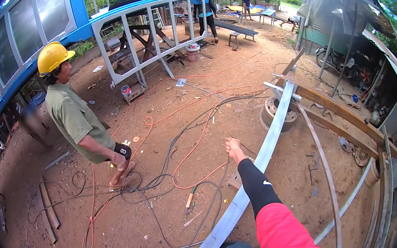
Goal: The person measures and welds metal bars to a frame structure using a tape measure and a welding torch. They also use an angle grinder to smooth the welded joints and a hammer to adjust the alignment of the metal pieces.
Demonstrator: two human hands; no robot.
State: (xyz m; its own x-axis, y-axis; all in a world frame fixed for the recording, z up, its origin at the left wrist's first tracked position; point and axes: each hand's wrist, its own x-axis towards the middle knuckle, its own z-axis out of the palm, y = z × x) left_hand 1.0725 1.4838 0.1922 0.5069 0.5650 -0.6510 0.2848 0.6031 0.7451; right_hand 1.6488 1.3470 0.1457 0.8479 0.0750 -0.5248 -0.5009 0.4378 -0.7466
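Note:
My right hand (235, 149), at the end of a black arm sleeve and red shirt sleeve, reaches forward and is closed. A thin dark line shows by its fingers, but I cannot make out what it grips. Just right of the hand, a long grey flat metal bar (265, 154) runs from the lower edge up to a wheel rim (279, 113). My forearm crosses over this bar. A short pale crosspiece (282, 90) lies at the bar's far end. Below the hand, a welding electrode holder (191, 198) lies on the dirt among cables. My left hand is out of the picture.
A person in a yellow helmet (79, 104) stands at left. Red hoses (178, 171) and black cables (157, 181) cross the dirt. A grey metal frame (150, 34) leans by a blue vehicle body (75, 34). Rusty beams (348, 115) and curved metal strips (325, 164) lie at right.

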